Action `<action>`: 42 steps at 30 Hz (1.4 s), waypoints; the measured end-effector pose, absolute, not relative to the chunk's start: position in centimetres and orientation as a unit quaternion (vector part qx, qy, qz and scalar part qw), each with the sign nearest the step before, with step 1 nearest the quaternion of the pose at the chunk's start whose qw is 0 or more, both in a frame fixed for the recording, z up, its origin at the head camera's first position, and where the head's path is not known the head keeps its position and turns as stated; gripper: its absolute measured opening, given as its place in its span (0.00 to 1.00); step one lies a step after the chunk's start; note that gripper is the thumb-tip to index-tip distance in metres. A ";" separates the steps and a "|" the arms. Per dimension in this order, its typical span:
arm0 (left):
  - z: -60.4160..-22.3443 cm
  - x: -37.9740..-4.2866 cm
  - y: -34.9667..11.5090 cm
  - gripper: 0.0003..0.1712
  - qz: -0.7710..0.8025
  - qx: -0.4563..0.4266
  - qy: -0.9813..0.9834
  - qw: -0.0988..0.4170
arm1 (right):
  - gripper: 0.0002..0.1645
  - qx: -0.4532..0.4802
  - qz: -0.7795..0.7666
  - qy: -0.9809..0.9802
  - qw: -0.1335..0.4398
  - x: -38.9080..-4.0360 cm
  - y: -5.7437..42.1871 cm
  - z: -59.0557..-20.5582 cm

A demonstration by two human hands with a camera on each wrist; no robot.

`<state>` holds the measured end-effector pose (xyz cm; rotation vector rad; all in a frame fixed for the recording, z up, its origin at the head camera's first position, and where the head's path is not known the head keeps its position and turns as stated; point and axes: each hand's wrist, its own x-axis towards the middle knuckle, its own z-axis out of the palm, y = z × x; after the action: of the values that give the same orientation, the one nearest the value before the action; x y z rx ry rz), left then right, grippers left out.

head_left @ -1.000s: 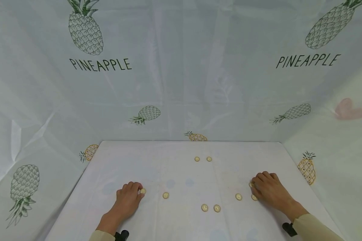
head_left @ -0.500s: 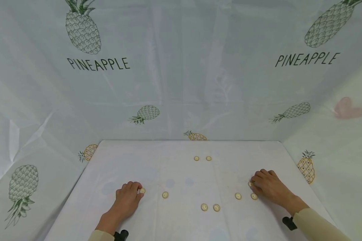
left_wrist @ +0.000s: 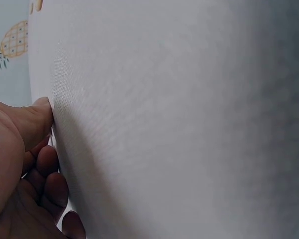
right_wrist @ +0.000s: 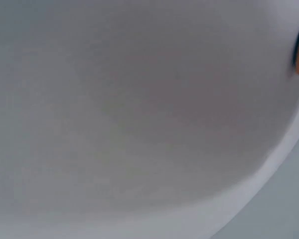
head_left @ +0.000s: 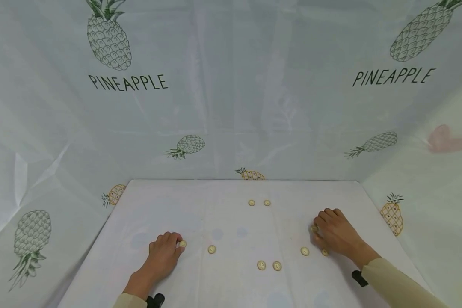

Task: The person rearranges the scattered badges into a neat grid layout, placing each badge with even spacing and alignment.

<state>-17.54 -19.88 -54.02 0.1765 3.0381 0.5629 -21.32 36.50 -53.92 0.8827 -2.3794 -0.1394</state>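
Left of the near pair of buttons (head_left: pixel 261 265), the left hand (head_left: pixel 163 254) pinches a yellowish button (head_left: pixel 182 244) between thumb and finger, with a lone button (head_left: pixel 211 249) between it and that pair. Right of the pair and farther back, the right hand (head_left: pixel 336 233) pinches a second button (head_left: pixel 315 228) (a partly covered button (head_left: pixel 324 253) shows beneath it). The hands are well apart.

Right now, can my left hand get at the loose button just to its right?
Probably yes: nothing shows between your left hand and that loose button, though its grip has another button, which it may need to release first.
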 end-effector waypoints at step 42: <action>-54.1 -17.9 -20.2 0.13 0.189 0.067 0.980 0.017 | 0.11 0.348 -0.022 -0.919 0.185 -32.6 15.3 -51.7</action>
<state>-17.89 -20.19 -54.09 0.2095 3.0451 0.5876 -32.59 15.29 -51.66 0.9818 -2.5886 -0.0609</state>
